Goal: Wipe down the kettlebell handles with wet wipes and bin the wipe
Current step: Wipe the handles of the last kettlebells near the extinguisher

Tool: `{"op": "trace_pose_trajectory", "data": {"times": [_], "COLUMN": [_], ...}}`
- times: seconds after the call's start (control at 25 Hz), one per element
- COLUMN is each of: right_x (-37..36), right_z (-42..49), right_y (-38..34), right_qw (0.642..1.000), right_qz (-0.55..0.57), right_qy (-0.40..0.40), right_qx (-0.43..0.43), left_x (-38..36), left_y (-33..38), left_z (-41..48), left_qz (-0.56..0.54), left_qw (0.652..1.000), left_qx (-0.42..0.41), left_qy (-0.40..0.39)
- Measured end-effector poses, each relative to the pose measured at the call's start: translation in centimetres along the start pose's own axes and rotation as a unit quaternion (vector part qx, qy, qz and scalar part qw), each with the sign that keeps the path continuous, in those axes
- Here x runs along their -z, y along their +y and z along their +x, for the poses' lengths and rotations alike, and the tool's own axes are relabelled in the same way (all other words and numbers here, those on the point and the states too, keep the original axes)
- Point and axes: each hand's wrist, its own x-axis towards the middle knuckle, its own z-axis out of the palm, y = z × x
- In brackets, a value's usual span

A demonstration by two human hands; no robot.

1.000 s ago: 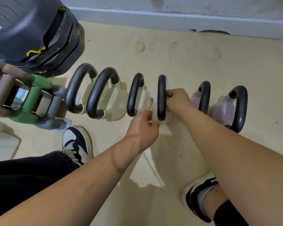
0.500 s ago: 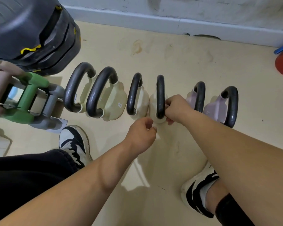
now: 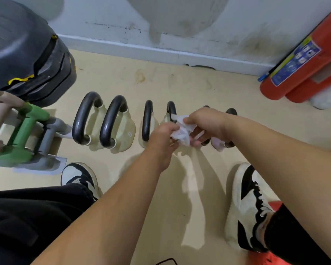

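Wipe, white and crumpled, hangs between both hands just in front of the fourth black handle in a row of kettlebells on the floor. The left hand has its fingers curled round the wipe's left end. The right hand pinches its right end. A red extinguisher leans by the wall.

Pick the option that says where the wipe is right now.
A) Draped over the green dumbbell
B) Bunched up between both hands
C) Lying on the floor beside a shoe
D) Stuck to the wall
B: the white wipe is crumpled between the left hand and the right hand, both pinching it, in front of the row of kettlebells.
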Motion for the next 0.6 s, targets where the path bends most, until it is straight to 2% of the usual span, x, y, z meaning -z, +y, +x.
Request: {"op": "trace_pose_trajectory", "data": {"times": [0.08,0.2,0.32,0.48,0.6], "right_x": [0.2,-0.1,-0.6,-0.4,0.1], "right_z": [-1.2,-3.4,-5.1,-5.8,-5.2], "right_y": [1.0,3.1,5.1,6.3,6.7], "right_qw": [0.998,0.988,0.973,0.986,0.987], "right_qz": [0.056,0.145,0.211,0.125,0.126], "right_qy": [0.009,0.04,0.013,0.034,0.052], "right_qx": [0.014,0.044,0.09,0.101,0.08], "left_x": [-0.4,-1.2,-2.1,-2.5,-2.5], "left_y": [0.5,0.8,0.6,0.2,0.0], "left_z": [-0.4,-1.4,-3.0,-3.7,-3.4], "left_qz": [-0.029,0.077,0.13,0.072,0.001], "left_qw": [0.998,0.992,0.985,0.99,0.996], "left_qx": [0.021,-0.008,-0.004,0.011,0.001], "left_qy": [-0.052,-0.096,-0.109,-0.124,-0.088]}}
